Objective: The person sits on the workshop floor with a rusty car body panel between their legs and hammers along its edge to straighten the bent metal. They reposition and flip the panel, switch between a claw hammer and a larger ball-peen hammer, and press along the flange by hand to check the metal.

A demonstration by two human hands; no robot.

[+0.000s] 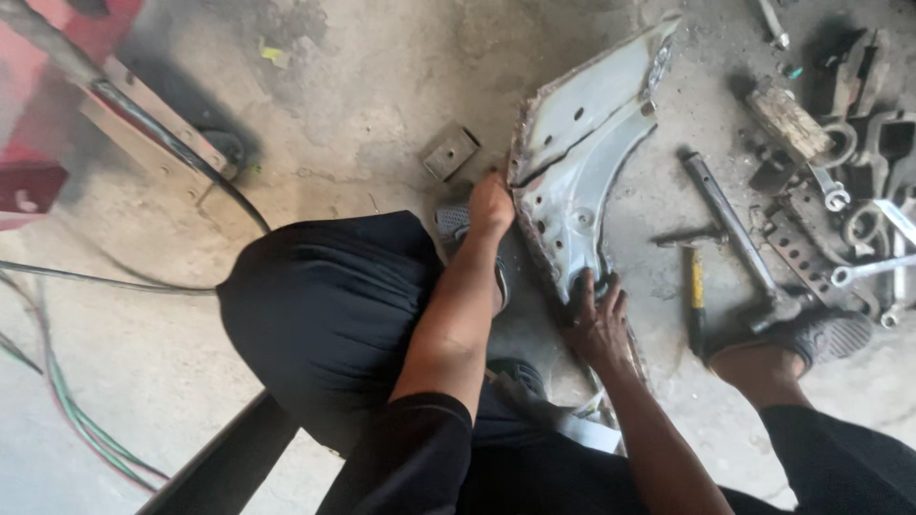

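We crouch over a concrete floor [382, 114] and work on a pale metal car panel [582, 143], a curved sheet with rusty edges and several small holes. It lies flat in the middle of the scene, its wide end far and to the right, its narrow end reaching near toward our knees.

Our left hand [491, 205] rests on the panel's left edge, about halfway along. Its fingers curl over the rim and out of sight, so we cannot tell how firmly they close on it. Our right hand [599, 319] is at the panel's near, narrow end, fingers wrapped around the tip in a closed grip.

A small square metal plate [450, 151] lies just left of the panel. Under our left forearm a grey shoe [456, 221] shows, touching the panel's left edge. To the right of the panel a long metal bar [730, 224] lies on the floor, and just beside it a hammer with a yellow handle [696, 286]. Our other foot, in a dark sandal [821, 336], stands near the bar's near end. Farther right sits a heap of wrenches and metal parts [849, 181].

At the far left a red machine [48, 105] stands, and cables [76, 420] run along the floor on the left.
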